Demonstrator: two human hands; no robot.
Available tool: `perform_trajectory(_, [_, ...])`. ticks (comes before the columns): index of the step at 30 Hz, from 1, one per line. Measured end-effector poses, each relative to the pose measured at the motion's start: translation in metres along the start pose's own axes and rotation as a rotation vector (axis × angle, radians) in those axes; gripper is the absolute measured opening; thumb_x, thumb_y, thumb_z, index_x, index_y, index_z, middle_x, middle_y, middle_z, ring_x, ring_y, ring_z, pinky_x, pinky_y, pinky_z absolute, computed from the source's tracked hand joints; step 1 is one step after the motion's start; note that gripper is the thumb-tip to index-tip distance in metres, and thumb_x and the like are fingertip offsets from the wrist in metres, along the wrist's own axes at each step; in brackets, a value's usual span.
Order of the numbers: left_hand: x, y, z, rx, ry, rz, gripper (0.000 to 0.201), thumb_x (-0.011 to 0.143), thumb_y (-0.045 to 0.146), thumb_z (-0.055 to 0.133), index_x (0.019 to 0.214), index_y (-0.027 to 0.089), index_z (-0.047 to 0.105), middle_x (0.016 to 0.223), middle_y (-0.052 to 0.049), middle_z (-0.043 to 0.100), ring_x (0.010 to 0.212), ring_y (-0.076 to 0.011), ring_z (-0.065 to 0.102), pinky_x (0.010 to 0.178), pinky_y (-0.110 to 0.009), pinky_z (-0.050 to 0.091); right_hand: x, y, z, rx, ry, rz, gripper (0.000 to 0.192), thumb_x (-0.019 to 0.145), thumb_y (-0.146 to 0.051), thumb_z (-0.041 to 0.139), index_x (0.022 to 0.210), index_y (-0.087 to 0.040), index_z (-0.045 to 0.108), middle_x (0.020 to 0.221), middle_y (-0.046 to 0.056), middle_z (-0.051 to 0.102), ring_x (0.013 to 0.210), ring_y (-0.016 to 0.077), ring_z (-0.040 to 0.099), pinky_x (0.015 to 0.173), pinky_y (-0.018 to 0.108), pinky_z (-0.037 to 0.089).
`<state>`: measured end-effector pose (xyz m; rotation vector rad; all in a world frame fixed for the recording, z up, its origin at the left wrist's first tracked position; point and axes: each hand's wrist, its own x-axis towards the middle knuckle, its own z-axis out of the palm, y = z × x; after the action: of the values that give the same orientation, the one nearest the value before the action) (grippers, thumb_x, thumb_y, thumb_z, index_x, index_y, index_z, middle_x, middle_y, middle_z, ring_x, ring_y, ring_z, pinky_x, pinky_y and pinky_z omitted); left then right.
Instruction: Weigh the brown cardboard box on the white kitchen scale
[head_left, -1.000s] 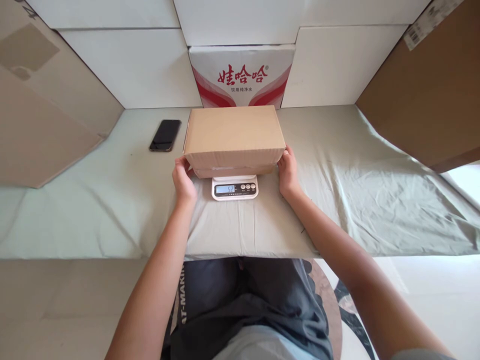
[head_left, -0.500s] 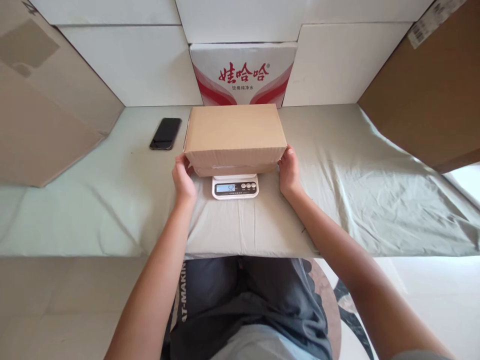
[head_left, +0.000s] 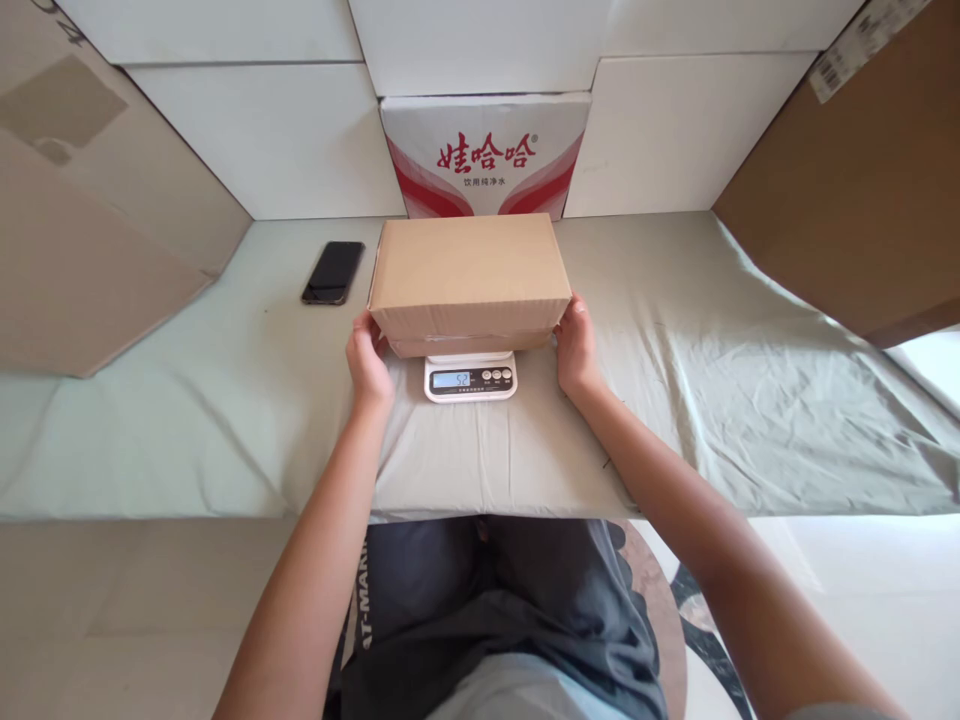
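Nothing has shifted over the last second: your left hand and right hand still cup the brown carton's two ends, fingers curled against the cardboard, while it sits on the scale, display steady.

Low platform covered in a pale grey-green sheet, wrinkled – heaviest creases on the right half. Could be a bed or a padded bench; hard to tell under the cloth. Directly on the sheet: a small white digital scale at centre near the front edge, display lit. A black phone lies flat, screen up, at back left – well apart from the scale. At the back edge a white carton with red print stands upright. Large brown cardboard sheets lean in at both sides, lower edges on the sheet.
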<state>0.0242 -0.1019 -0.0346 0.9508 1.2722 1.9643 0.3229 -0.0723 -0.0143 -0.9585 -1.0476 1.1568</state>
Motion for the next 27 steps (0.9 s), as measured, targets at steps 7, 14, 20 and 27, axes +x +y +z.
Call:
perform_trajectory(7, [-0.006,0.008,-0.001,-0.050,0.001,0.023,0.084,0.085,0.092,0.071,0.132,0.024,0.081,0.151,-0.018,0.077,0.150,-0.0389,0.069,0.117,-0.046,0.061,-0.004,-0.005,0.000,-0.007,0.011,-0.037,0.092,0.089,-0.092,0.057,0.165,-0.041,0.050,0.193,-0.001,0.036,0.182,0.0322,0.030,0.150,0.061,0.028])
perform_trajectory(14, [-0.020,0.027,0.006,-0.027,-0.090,0.115,0.089,0.088,0.093,0.066,0.143,0.024,0.077,0.158,-0.017,0.073,0.158,-0.0398,0.062,0.127,-0.047,0.054,-0.019,-0.014,0.009,-0.015,-0.112,-0.127,0.091,0.090,-0.095,0.056,0.164,-0.043,0.056,0.187,-0.005,0.046,0.183,0.0311,0.030,0.153,0.058,0.027])
perform_trajectory(20, [-0.030,0.030,0.008,0.005,-0.151,0.164,0.086,0.090,0.093,0.065,0.140,0.023,0.079,0.149,-0.017,0.076,0.156,-0.0396,0.063,0.129,-0.047,0.052,-0.023,-0.016,0.015,-0.053,-0.195,-0.214,0.083,0.094,-0.094,0.050,0.158,-0.043,0.065,0.175,-0.004,0.062,0.181,0.0305,0.032,0.153,0.049,0.026])
perform_trajectory(27, [-0.036,0.029,0.012,-0.025,-0.206,0.167,0.076,0.095,0.087,0.065,0.132,0.023,0.082,0.141,-0.017,0.080,0.144,-0.0376,0.071,0.119,-0.046,0.058,-0.033,-0.027,0.023,-0.050,-0.180,-0.183,0.078,0.095,-0.089,0.049,0.152,-0.040,0.070,0.166,-0.001,0.069,0.180,0.0343,0.033,0.154,0.050,0.023])
